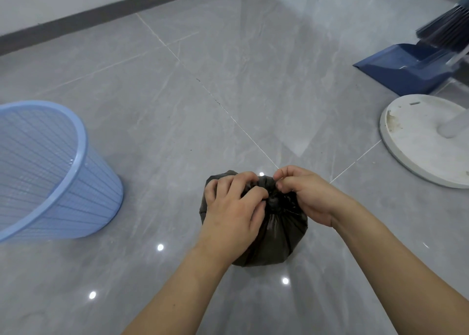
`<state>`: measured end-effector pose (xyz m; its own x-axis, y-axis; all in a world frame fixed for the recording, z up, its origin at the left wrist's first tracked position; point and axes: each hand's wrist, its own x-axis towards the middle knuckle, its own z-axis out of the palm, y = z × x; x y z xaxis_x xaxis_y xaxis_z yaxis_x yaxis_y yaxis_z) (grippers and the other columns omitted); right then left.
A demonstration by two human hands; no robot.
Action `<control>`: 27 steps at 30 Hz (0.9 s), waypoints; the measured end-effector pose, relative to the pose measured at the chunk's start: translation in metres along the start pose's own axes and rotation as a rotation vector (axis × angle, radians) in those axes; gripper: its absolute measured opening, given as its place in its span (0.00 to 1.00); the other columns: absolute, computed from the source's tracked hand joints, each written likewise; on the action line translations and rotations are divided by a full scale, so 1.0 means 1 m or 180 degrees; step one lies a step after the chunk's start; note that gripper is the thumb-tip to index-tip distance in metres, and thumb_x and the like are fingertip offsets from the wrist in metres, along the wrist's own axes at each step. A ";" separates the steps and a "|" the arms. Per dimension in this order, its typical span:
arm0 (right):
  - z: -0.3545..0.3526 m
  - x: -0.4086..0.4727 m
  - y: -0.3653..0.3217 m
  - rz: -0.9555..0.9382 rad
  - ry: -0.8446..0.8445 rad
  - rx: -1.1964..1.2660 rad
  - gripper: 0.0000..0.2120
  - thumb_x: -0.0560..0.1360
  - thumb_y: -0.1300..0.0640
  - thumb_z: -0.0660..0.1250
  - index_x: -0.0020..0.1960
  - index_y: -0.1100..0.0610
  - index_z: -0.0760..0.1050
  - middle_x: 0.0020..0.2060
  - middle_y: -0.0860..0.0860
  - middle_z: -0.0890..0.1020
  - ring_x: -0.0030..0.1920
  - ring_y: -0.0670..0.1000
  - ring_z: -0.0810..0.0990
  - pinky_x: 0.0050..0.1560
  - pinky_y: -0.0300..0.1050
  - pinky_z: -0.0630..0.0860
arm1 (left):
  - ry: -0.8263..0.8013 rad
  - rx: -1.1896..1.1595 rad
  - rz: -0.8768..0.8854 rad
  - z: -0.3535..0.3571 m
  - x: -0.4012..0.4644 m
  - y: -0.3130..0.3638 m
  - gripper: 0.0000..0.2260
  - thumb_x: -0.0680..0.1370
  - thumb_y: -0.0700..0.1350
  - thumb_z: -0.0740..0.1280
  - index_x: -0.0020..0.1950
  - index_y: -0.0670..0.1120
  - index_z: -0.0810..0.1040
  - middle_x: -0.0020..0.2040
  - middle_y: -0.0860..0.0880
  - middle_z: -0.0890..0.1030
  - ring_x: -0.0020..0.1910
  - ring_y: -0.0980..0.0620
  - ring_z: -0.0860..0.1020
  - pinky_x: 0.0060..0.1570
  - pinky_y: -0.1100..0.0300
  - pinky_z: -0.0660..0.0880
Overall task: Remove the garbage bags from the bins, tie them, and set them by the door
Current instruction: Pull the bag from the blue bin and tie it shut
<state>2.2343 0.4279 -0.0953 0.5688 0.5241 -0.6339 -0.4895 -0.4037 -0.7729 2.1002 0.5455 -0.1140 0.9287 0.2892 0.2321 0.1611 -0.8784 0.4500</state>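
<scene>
A small black garbage bag point(276, 235) sits on the grey tiled floor in the lower middle of the head view, its top gathered into a knot. My left hand point(232, 209) pinches the gathered plastic from the left and covers part of the bag. My right hand point(304, 192) pinches the other end of the knot from the right. A light blue mesh bin point(76, 182) stands at the left edge with no bag in it, about a forearm's length from the bag.
A white round fan base point(411, 131) lies on the floor at the right. Behind it stand a blue dustpan point(406, 68) and a broom head point(441, 27). A wall with a dark skirting board point(101, 12) runs along the back left.
</scene>
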 end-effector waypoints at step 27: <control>-0.001 -0.001 -0.005 -0.1361 0.0500 -0.1052 0.14 0.75 0.68 0.65 0.53 0.50 0.78 0.43 0.46 0.77 0.39 0.41 0.75 0.46 0.34 0.72 | -0.1339 -0.2674 -0.3202 -0.051 0.062 0.013 0.06 0.76 0.39 0.62 0.47 0.44 0.79 0.32 0.49 0.74 0.28 0.52 0.68 0.33 0.61 0.65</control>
<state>2.2371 0.4286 -0.0913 0.7751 0.5849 -0.2390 0.0253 -0.4066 -0.9133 2.1428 0.5713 -0.0497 0.5877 0.3894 -0.7092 0.7091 0.1744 0.6833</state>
